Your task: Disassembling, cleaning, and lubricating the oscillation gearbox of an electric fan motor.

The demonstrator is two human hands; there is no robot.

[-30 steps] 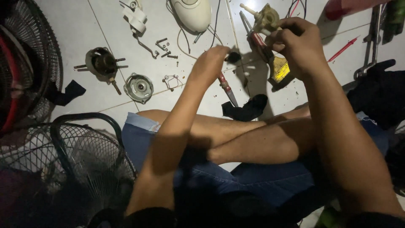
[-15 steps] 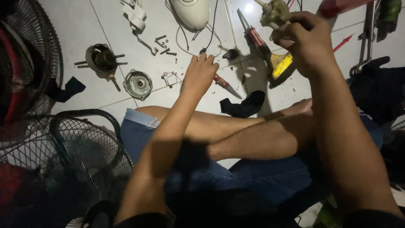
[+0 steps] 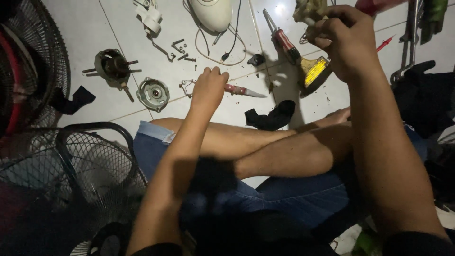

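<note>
I sit cross-legged on a white tiled floor. My left hand [image 3: 208, 87] is down on the floor, fingers curled over the handle end of a red-handled bladed tool [image 3: 242, 91] that lies flat, its tip pointing right. A small wire clip [image 3: 186, 86] lies just left of that hand. My right hand [image 3: 343, 40] is raised at the upper right, shut on a beige plastic fan part [image 3: 309, 10]. My crossed bare legs [image 3: 284, 147] lie below both hands.
A motor rotor [image 3: 111, 66], a round metal cover [image 3: 153, 93], loose screws [image 3: 182, 50] and a white housing [image 3: 213, 12] lie ahead. A red screwdriver [image 3: 283, 39], a yellow brush [image 3: 315, 71] and a black cloth [image 3: 272, 116] are to the right. Fan grilles [image 3: 95, 166] stand at the left.
My left hand has left the beige part and dropped to the floor onto the red-handled tool. My right hand has lifted the beige part up and to the right.
</note>
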